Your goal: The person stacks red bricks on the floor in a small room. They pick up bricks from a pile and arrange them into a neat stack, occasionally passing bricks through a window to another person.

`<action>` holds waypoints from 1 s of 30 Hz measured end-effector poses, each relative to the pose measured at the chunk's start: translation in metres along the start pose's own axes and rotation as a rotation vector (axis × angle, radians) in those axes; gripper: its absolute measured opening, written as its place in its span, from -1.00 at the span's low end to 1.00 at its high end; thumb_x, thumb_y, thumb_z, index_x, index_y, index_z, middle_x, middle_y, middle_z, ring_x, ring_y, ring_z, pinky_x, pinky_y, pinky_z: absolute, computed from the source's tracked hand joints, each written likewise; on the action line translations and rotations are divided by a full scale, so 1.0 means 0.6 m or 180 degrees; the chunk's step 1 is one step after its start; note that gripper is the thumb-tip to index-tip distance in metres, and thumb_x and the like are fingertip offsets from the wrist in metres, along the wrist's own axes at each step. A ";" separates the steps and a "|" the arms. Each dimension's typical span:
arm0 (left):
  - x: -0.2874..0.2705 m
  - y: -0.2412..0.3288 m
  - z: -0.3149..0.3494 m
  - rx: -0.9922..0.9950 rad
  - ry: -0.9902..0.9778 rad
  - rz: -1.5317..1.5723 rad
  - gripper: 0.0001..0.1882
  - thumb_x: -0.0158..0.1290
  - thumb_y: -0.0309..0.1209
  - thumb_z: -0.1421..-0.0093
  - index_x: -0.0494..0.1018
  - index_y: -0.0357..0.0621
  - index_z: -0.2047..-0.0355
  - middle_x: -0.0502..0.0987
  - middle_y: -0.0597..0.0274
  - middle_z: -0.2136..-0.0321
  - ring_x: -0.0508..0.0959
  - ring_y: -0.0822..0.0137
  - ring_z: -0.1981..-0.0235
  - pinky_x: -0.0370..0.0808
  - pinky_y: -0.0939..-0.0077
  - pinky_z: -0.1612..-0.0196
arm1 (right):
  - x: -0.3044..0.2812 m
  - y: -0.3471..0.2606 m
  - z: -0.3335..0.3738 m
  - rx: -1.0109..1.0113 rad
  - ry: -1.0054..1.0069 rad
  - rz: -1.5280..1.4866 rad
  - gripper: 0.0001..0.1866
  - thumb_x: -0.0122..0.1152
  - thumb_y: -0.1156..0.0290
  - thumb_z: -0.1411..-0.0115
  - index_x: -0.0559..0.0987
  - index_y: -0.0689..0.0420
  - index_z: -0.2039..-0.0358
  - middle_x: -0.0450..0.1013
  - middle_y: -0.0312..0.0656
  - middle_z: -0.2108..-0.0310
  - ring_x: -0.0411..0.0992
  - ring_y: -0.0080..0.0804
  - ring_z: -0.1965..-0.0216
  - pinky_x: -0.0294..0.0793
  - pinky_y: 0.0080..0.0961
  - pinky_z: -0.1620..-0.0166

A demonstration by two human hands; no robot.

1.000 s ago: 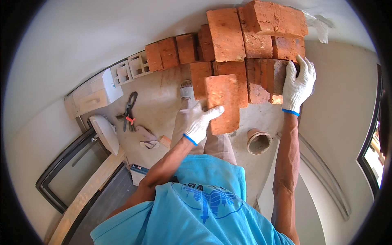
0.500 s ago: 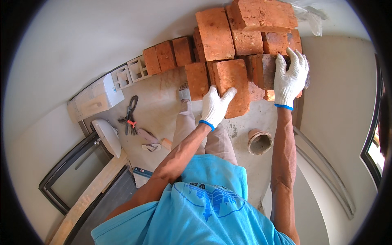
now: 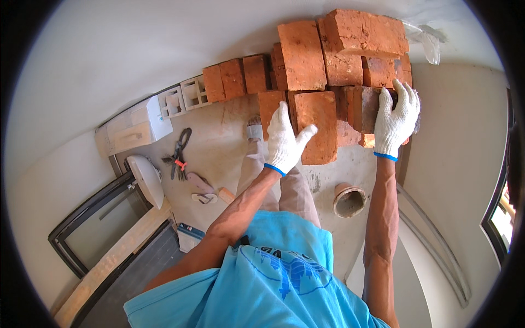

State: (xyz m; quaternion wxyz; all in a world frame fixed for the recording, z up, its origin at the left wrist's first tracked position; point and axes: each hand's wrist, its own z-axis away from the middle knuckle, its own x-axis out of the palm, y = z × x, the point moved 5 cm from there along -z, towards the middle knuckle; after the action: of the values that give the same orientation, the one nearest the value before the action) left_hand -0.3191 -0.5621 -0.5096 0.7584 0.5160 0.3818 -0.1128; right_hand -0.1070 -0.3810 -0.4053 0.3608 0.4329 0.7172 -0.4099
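Both my hands wear white knit gloves with blue cuffs. My left hand (image 3: 284, 141) is open, its fingers stretched upward along the left side of an orange-red brick (image 3: 318, 127) at the front of the stack. The thumb lies against that brick's face. Another brick (image 3: 270, 109) stands just left of it, partly behind my fingers. At the stack's right end my right hand (image 3: 396, 121) is closed around a dark-faced brick (image 3: 370, 109), thumb on the left and fingers curved over the right. Most of that brick is hidden by the glove.
More bricks (image 3: 301, 56) are piled against the wall, a large one (image 3: 367, 33) on top. Pale vent blocks (image 3: 193, 92) continue the row leftward. A clay pot (image 3: 349, 200) stands on the floor. Left are a sink (image 3: 145, 180), sandals (image 3: 204, 198) and a brush (image 3: 178, 158); right, metal strips (image 3: 432, 240).
My left fingers have straightened and loosened from the front brick, which now sits squarer. My right hand stays at the right-end brick. The whole view has shifted slightly.
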 end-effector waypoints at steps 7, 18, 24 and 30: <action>0.063 -0.023 -0.019 -0.0352 0.0013 0.1549 0.01 0.09 0.08 -0.42 -0.05 -0.54 -0.48 0.10 -0.49 -0.43 0.20 -0.32 -0.43 0.15 0.02 -0.48 | -0.005 -0.012 0.005 0.0139 0.0009 -0.0193 -0.57 0.38 0.31 -0.28 0.62 0.14 -0.13 0.50 0.07 -0.18 0.33 0.15 -0.33 0.25 -0.02 -0.42; 0.074 -0.010 -0.032 -0.0288 0.0203 0.1399 -0.05 0.12 -0.03 -0.43 -0.08 -0.38 -0.53 0.08 -0.35 -0.48 0.15 -0.25 -0.48 0.10 0.08 -0.50 | -0.006 -0.011 0.004 0.0063 0.0023 0.0021 -0.60 0.38 0.34 -0.24 0.65 0.16 -0.07 0.52 0.09 -0.14 0.35 0.19 -0.30 0.28 0.03 -0.39; 0.086 0.009 -0.016 -0.0264 0.0515 0.1162 -0.04 0.13 -0.04 -0.42 -0.07 -0.46 -0.51 0.10 -0.50 -0.44 0.19 -0.35 -0.44 0.15 0.00 -0.48 | -0.006 -0.020 -0.005 -0.0096 0.0055 0.0119 -0.62 0.37 0.33 -0.26 0.66 0.17 -0.07 0.55 0.05 -0.12 0.39 0.14 -0.26 0.30 -0.01 -0.38; 0.085 0.023 -0.019 -0.0140 0.0594 0.0882 -0.02 0.18 -0.08 -0.38 -0.08 -0.50 -0.49 0.16 -0.56 -0.37 0.26 -0.45 -0.35 0.21 -0.10 -0.42 | 0.000 -0.012 0.001 -0.0092 0.0047 0.0172 -0.61 0.36 0.32 -0.26 0.66 0.18 -0.07 0.55 0.03 -0.12 0.39 0.11 -0.27 0.30 -0.05 -0.39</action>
State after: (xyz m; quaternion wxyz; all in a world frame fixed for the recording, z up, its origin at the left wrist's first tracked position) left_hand -0.2819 -0.5345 -0.5372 0.7391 0.5552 0.3782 0.0496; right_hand -0.1132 -0.3834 -0.4033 0.3727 0.4498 0.7137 -0.3864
